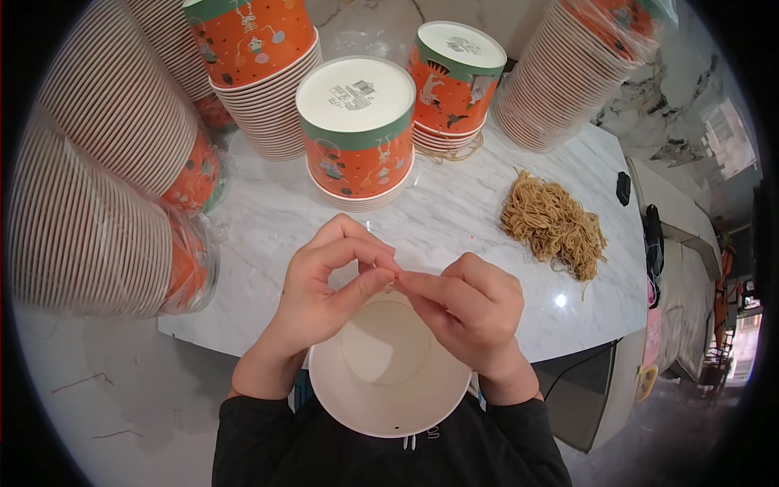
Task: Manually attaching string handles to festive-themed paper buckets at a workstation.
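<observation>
A white paper bucket (345, 398) sits in front of my body with its mouth facing up; a small dark hole shows in its near rim. Over its far rim, my left hand (329, 280) is closed in a pinch, thumb against forefinger. My right hand (471, 304) meets it there, also pinching, fingertips touching the left ones. Whatever they hold is too small and covered to make out. Beyond my right hand lies a tangled heap of tan cords (553, 223) on the marble table (454, 219).
Upside-down orange and green buckets stand ahead in a short stack (357, 154), another stack (454, 89) and a taller one (264, 89). Long plastic-wrapped stacks (97, 227) fill the left, and another wrapped stack (560, 73) stands far right. A small black object (623, 188) lies near the right edge.
</observation>
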A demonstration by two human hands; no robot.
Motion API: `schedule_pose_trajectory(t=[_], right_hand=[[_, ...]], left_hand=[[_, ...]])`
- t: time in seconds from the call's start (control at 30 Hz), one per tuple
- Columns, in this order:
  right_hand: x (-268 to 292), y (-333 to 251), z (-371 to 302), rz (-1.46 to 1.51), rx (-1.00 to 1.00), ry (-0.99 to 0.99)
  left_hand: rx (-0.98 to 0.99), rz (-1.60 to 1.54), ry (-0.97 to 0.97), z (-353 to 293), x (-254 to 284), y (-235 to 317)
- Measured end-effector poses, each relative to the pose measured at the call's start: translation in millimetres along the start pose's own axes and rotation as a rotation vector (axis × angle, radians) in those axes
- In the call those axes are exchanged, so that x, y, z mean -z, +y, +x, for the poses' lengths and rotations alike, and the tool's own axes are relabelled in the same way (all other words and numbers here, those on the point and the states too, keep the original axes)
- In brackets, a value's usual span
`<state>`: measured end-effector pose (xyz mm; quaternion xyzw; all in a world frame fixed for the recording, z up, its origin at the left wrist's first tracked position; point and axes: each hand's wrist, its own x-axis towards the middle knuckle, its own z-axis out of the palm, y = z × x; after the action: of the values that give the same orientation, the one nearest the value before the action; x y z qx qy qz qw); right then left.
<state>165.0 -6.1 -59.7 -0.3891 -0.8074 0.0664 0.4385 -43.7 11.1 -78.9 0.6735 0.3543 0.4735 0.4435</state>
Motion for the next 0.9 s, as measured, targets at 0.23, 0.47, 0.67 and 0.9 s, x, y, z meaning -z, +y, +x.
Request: schedule_pose_trajectory(t=[0.23,0.47,0.67,0.9], right_hand=[[-1.5,-4.8,0.3,0.131,-0.139,0.004],[5.8,-7.1,5.1,0.361,-0.395,-0.17],[11.8,-11.2,9.5,0.327,-0.377,-0.153],[19.3,-11.5,14.3,0.34,-0.339,-0.164]], left_hand=[[-0.011,-0.05,0.02,0.2,0.0,-1.9],[-0.013,-0.083,0.003,1.5,0.2,6.5],[-0.067,0.001,-0.061,12.9,3.3,25.6],[-0.084,-0.04,-0.117,10.6,5.6,18.5]])
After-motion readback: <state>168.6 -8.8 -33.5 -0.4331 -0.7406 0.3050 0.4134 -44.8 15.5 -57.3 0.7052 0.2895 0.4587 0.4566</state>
